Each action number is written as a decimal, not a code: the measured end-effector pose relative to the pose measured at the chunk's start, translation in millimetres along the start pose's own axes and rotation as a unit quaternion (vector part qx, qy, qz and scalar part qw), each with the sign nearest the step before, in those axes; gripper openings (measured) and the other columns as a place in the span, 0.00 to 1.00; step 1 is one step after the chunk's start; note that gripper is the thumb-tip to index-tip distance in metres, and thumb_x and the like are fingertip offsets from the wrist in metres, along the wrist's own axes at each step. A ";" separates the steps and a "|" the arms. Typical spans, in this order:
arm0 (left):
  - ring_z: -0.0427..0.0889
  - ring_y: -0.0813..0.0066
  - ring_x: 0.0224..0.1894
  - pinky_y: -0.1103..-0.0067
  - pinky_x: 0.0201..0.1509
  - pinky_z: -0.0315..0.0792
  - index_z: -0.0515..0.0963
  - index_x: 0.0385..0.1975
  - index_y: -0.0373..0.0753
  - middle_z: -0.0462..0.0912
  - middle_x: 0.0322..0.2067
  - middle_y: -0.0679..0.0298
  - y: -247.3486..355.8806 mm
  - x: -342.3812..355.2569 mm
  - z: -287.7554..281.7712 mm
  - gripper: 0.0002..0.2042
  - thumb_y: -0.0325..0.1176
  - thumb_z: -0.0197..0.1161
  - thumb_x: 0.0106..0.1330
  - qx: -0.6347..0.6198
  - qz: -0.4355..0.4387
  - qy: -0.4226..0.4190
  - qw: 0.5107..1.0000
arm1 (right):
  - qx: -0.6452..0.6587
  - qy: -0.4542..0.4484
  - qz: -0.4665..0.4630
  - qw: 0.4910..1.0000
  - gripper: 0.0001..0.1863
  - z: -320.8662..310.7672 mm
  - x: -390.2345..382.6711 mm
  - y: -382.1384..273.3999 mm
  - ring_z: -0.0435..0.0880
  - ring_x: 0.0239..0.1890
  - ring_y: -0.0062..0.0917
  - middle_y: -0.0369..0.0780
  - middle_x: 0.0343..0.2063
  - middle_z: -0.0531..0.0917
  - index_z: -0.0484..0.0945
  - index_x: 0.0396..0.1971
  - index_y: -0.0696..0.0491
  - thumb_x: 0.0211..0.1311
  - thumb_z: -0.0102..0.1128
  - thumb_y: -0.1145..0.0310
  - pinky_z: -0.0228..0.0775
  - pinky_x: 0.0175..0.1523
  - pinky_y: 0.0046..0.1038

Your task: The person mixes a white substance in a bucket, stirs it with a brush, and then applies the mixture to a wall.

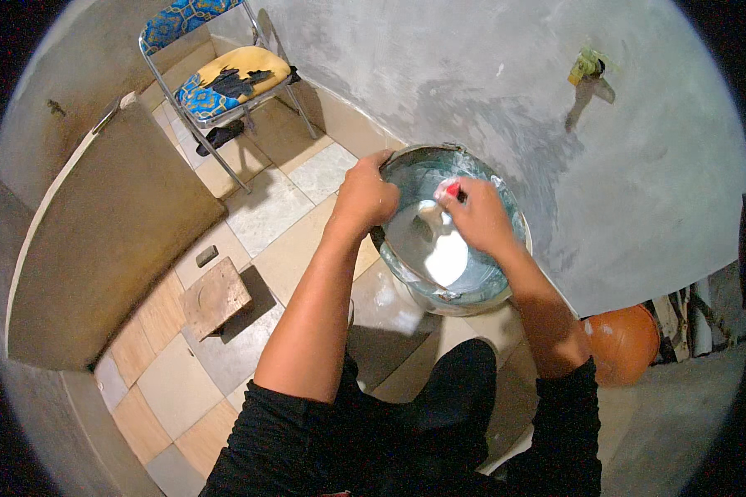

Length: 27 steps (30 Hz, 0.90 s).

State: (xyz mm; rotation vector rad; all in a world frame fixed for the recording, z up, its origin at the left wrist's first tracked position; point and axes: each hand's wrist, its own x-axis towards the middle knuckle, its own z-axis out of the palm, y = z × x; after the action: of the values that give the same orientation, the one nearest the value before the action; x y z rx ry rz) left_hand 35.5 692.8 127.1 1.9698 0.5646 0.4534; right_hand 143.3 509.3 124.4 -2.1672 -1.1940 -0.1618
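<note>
A round greenish bucket [389, 257] smeared with white is in front of me, beside the grey wall. My left hand [367, 192] is closed on its far-left rim. Inside the opening, my right hand [478, 217] is closed around a tool with a red handle [453, 190]. The tool's lower end is blurred and partly hidden, so its exact kind does not show. Below that hand lies a bright white wet-looking mass [446, 260], and white smears coat the bucket's inner wall.
A folding chair [261, 66] with a torn seat stands at the far left. Nearer are a small wooden stool [215, 296] and a little greenish block [207, 255]. A low partition [108, 240] borders the tiles. An orange bucket [623, 346] stands at right.
</note>
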 end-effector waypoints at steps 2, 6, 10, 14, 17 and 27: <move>0.85 0.55 0.52 0.72 0.59 0.74 0.78 0.58 0.33 0.85 0.49 0.45 3.7 -2.2 -2.4 0.29 0.21 0.55 0.50 -0.003 0.006 -0.008 1.000 | -0.036 0.020 0.013 0.999 0.15 -1.8 -0.1 4.5 0.82 0.28 0.50 0.55 0.24 0.82 0.81 0.28 0.62 0.61 0.64 0.63 0.71 0.35 0.43; 0.84 0.56 0.52 0.72 0.59 0.74 0.78 0.58 0.32 0.85 0.49 0.45 -11.8 5.6 0.3 0.29 0.21 0.55 0.50 -0.014 0.018 -0.003 1.000 | -0.034 -0.118 0.011 0.992 0.15 -5.6 -6.6 -19.8 0.82 0.28 0.51 0.55 0.24 0.82 0.80 0.25 0.62 0.62 0.63 0.64 0.71 0.35 0.44; 0.85 0.59 0.50 0.73 0.57 0.74 0.78 0.58 0.32 0.86 0.48 0.46 -10.4 2.4 -1.8 0.29 0.21 0.56 0.50 -0.019 0.023 -0.002 1.000 | 0.036 -0.026 0.023 0.999 0.15 -8.3 1.1 -24.6 0.81 0.29 0.53 0.55 0.25 0.82 0.81 0.25 0.62 0.61 0.63 0.63 0.72 0.37 0.46; 0.86 0.61 0.47 0.74 0.55 0.75 0.78 0.58 0.32 0.87 0.46 0.48 -18.4 10.3 5.7 0.29 0.21 0.57 0.49 -0.014 0.027 0.003 1.000 | -0.064 -0.065 0.009 0.996 0.14 -3.1 -0.6 -7.0 0.81 0.29 0.53 0.54 0.24 0.82 0.82 0.27 0.60 0.61 0.64 0.62 0.72 0.37 0.46; 0.86 0.61 0.46 0.73 0.55 0.76 0.78 0.58 0.33 0.87 0.45 0.49 -23.9 11.4 1.5 0.30 0.21 0.57 0.49 -0.005 0.020 0.002 1.000 | -0.007 -0.128 -0.013 0.992 0.13 -4.7 -2.7 -29.0 0.84 0.33 0.53 0.57 0.27 0.83 0.82 0.29 0.61 0.61 0.61 0.65 0.75 0.43 0.47; 0.86 0.61 0.48 0.73 0.54 0.76 0.78 0.59 0.33 0.87 0.46 0.47 -15.2 5.3 3.5 0.30 0.21 0.57 0.49 0.006 0.032 0.006 0.999 | -0.001 -0.089 -0.023 0.996 0.12 -6.9 -4.3 -30.4 0.83 0.33 0.52 0.55 0.26 0.83 0.82 0.27 0.61 0.62 0.61 0.66 0.73 0.42 0.49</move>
State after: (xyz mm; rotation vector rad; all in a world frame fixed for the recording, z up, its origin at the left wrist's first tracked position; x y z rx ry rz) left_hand 38.8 699.3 112.3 2.0024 0.5134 0.5026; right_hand 118.1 513.6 142.7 -2.1931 -1.3437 0.0122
